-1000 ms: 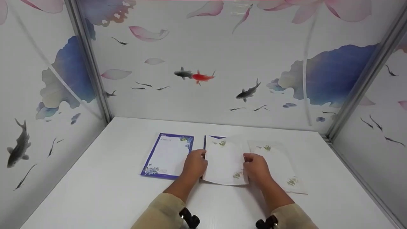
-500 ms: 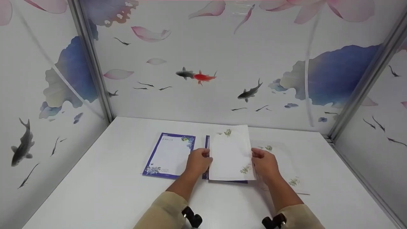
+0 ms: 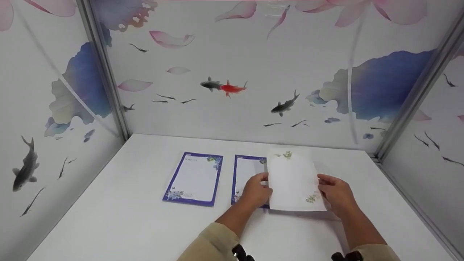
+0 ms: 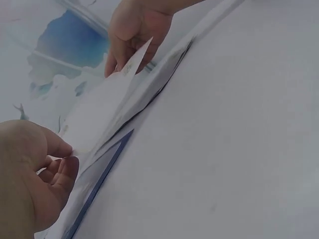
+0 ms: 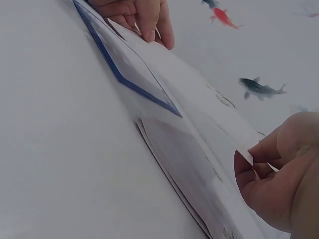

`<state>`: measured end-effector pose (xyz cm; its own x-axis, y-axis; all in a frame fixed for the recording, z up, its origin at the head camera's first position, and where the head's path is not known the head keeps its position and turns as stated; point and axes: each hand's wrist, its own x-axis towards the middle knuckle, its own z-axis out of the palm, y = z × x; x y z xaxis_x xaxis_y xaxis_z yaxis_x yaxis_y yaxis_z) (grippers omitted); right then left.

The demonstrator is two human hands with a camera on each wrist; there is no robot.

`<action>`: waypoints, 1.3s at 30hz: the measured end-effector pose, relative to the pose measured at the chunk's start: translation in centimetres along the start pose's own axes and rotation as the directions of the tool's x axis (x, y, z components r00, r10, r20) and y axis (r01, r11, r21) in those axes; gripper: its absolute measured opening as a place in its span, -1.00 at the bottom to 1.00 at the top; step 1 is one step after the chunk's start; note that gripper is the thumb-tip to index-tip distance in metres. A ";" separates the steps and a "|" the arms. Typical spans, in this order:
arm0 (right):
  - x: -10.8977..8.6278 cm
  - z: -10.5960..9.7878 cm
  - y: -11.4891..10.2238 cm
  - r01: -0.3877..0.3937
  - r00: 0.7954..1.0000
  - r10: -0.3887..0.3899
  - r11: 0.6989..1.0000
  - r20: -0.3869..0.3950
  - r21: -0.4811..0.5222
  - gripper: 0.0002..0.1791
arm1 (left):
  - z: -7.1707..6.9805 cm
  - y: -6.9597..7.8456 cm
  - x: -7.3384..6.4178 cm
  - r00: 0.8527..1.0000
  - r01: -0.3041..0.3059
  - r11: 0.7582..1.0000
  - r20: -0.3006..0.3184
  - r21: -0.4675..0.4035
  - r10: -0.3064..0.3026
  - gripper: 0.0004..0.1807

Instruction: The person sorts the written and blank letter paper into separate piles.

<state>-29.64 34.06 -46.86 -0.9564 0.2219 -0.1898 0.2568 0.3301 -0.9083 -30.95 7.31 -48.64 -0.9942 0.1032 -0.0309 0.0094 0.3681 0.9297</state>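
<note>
A white sheet of paper [image 3: 293, 181] with green floral prints at two corners is held up between both hands. My left hand [image 3: 256, 190] pinches its left edge, and my right hand [image 3: 338, 194] pinches the opposite edge. In the right wrist view, the sheet slants above a stack of paper [image 5: 174, 164] lying on the table. Just left of it lies a blue-bordered sheet [image 3: 248, 170], partly covered by the raised paper and my left hand. Another blue-bordered sheet [image 3: 194, 179], with blue flowers at its corners, lies flat farther left.
The white table [image 3: 119, 217] is closed in at the back and sides by white panels [image 3: 232, 119] printed with fish, petals and lotus leaves. Grey metal posts [image 3: 105, 72] stand at the corners.
Both hands lifted the floral sheet off the middle blue-bordered sheet and carried it right, over the floral paper there. The middle blue-bordered sheet now shows more of its face.
</note>
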 end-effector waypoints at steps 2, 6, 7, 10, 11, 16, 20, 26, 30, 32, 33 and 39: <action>0.0 -1.2 0.6 -0.018 1.000 0.018 1.000 -0.010 -0.017 -0.44 | 1.3 0.5 -0.3 1.000 -0.006 1.000 0.024 -0.006 0.006 -0.35; -0.1 -3.3 1.7 -0.017 1.000 0.016 0.999 -0.020 -0.031 -0.43 | 3.3 1.3 -0.7 0.998 -0.012 1.000 0.059 0.005 0.012 -0.34; -0.1 -3.7 2.0 -0.016 1.000 0.015 0.999 -0.025 -0.038 -0.43 | 3.8 1.5 -0.8 0.998 -0.008 1.000 0.065 0.007 0.007 -0.34; -0.3 -4.9 2.7 -0.008 0.999 0.006 0.998 -0.038 -0.061 -0.42 | 5.0 1.9 -1.0 0.997 -0.001 1.000 0.077 0.003 0.001 -0.34; -0.3 -5.2 3.0 -0.010 0.999 0.007 0.997 -0.046 -0.071 -0.42 | 5.4 2.0 -1.0 0.997 -0.002 1.000 0.077 0.001 0.002 -0.35; -0.5 -6.4 3.6 -0.004 0.998 -0.005 0.992 -0.065 -0.122 -0.41 | 7.0 2.2 -1.4 0.998 -0.018 1.000 0.056 0.002 0.017 -0.40; -0.5 -6.6 3.9 0.003 0.997 -0.014 0.987 -0.070 -0.163 -0.40 | 7.5 2.2 -1.7 0.999 -0.028 1.000 0.045 -0.011 0.029 -0.44; -0.5 -6.6 3.8 -0.020 0.997 0.007 0.984 -0.075 -0.178 -0.38 | 7.5 2.1 -1.6 0.996 -0.056 0.998 0.071 0.012 0.055 -0.43; -0.4 -6.6 3.8 -0.031 0.997 0.017 0.982 -0.078 -0.185 -0.38 | 7.5 1.9 -1.3 0.995 -0.064 0.997 0.081 0.031 0.062 -0.45; -0.4 -6.6 3.9 -0.029 0.997 0.015 0.981 -0.078 -0.194 -0.37 | 7.6 1.7 -1.2 0.995 -0.063 0.997 0.083 0.038 0.060 -0.46; -0.4 -6.7 4.0 -0.026 0.997 0.011 0.980 -0.077 -0.198 -0.37 | 7.6 1.7 -1.2 0.995 -0.058 0.997 0.085 0.042 0.054 -0.46; -0.6 -6.9 4.4 0.043 0.997 -0.056 0.974 -0.056 -0.224 -0.34 | 7.4 1.5 -1.2 0.994 -0.075 0.996 0.083 0.054 0.071 -0.47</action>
<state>-26.99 41.75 -48.18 -0.9602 0.2536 -0.1171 0.2404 0.5365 -0.8090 -28.93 14.63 -49.91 -0.9786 0.2057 0.0043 0.0899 0.4088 0.9082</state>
